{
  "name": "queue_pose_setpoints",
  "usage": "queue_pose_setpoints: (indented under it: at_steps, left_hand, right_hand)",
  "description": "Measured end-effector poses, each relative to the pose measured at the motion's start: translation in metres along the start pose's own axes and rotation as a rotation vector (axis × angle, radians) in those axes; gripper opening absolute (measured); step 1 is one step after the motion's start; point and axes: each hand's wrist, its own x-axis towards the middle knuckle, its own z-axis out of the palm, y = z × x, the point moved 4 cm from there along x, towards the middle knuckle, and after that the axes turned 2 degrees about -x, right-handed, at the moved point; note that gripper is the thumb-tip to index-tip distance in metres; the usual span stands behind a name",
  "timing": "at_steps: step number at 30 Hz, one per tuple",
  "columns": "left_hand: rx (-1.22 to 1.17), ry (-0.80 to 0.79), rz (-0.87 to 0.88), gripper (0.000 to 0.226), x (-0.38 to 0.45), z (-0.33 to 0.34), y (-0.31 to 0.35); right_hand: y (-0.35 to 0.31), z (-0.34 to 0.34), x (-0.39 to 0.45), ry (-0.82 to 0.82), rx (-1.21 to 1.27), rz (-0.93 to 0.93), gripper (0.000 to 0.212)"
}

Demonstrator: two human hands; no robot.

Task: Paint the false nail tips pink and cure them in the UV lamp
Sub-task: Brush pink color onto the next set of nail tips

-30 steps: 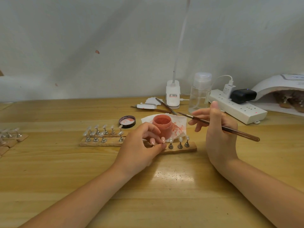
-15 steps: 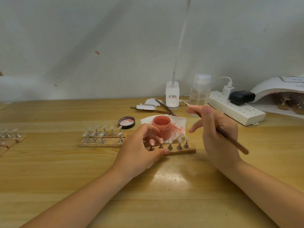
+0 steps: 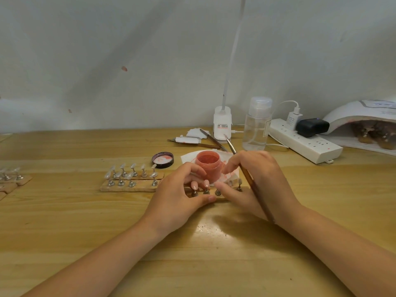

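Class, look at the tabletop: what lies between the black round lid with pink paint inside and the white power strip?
In the head view, between the lid and power strip stand the open pink paint jar on white paper and the clear plastic bottle.

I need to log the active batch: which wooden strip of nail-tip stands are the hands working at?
The wooden strip right in front of the pink paint jar: strip, under both hands. The left hand touches it; the double strip further left sits untouched.

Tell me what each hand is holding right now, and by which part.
Right hand grips the brush mid-handle, bristles pointing up and away. Left hand curls over the nail stands; whether it pinches one cannot be told.
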Motion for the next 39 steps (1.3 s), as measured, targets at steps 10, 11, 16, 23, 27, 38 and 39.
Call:
queue_pose_setpoints:
  at_steps: [10, 11, 16, 23, 27, 38, 39]
  left_hand:
    - [0.0, -0.002, -0.018, 0.041, -0.001, 0.0, -0.001]
    - [0.0, -0.002, -0.019, 0.041, -0.001, 0.0, -0.001]
    - [0.013, -0.011, -0.036, 0.041, -0.002, 0.001, -0.003]
    - [0.0, -0.019, -0.035, 0.041, -0.002, 0.0, -0.003]
    - [-0.023, -0.014, -0.056, 0.039, -0.001, 0.001, -0.005]
    - [0.063, 0.024, 0.13, 0.032, -0.006, -0.001, 0.012]
    - [0.065, 0.048, 0.168, 0.027, -0.007, -0.002, 0.016]
  right_hand:
    - [0.001, 0.009, -0.003, -0.113, 0.062, -0.046, 0.025]
    - [0.002, 0.01, -0.003, -0.116, 0.065, -0.051, 0.024]
    - [0.003, 0.01, -0.004, -0.16, 0.086, -0.033, 0.025]
    - [0.001, 0.008, -0.003, -0.165, 0.1, -0.059, 0.022]
    - [-0.003, 0.006, -0.004, -0.156, 0.117, -0.108, 0.02]
    - [-0.004, 0.001, -0.003, 0.095, 0.291, -0.026, 0.023]
    - [-0.005, 0.0, -0.003, 0.101, 0.298, -0.027, 0.022]
